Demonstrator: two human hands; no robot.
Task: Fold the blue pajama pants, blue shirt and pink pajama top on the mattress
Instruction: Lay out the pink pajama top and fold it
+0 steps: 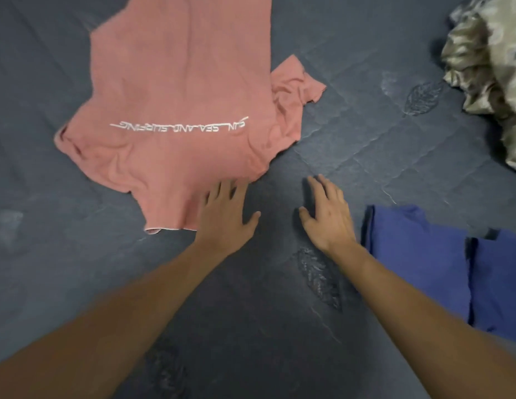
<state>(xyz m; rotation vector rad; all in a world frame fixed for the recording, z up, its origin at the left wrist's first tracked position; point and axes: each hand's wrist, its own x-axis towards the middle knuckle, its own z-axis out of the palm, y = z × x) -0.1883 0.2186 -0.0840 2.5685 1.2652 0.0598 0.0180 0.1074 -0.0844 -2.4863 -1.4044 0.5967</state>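
Two bare forearms reach forward from the near edge over the dark grey quilted mattress (pixel 351 139), whose cover carries stitched leaf shapes; one such leaf lies on the mattress between the two arms. The left hand (pixel 225 217) is flat and spread, fingers apart, resting on the near right corner of the salmon-pink cotton pajama top (pixel 176 90); its fingertips lie on the fabric while its thumb points out over bare mattress, and it pinches nothing that can be seen. The right hand (pixel 328 217) is likewise spread and empty, palm down on bare mattress just to the right of the pink top's near edge, touching no cloth. The two hands are apart, with a strip of mattress between them. To the right of the right wrist, and well apart from the pink top, lie folded deep-blue cloth pieces (pixel 423 260) in two flat stacks side by side; which is the shirt and which the pants cannot be told. The forearm covers part of their near edge. The pink top itself lies unfolded and rumpled, spread away from the hands, with a line of white lettering across it reading upside down, and one short sleeve sticking out to its right. Farther off, well to the right of the pink top, sits a crumpled heap of shiny olive-gold patterned fabric (pixel 493 70).
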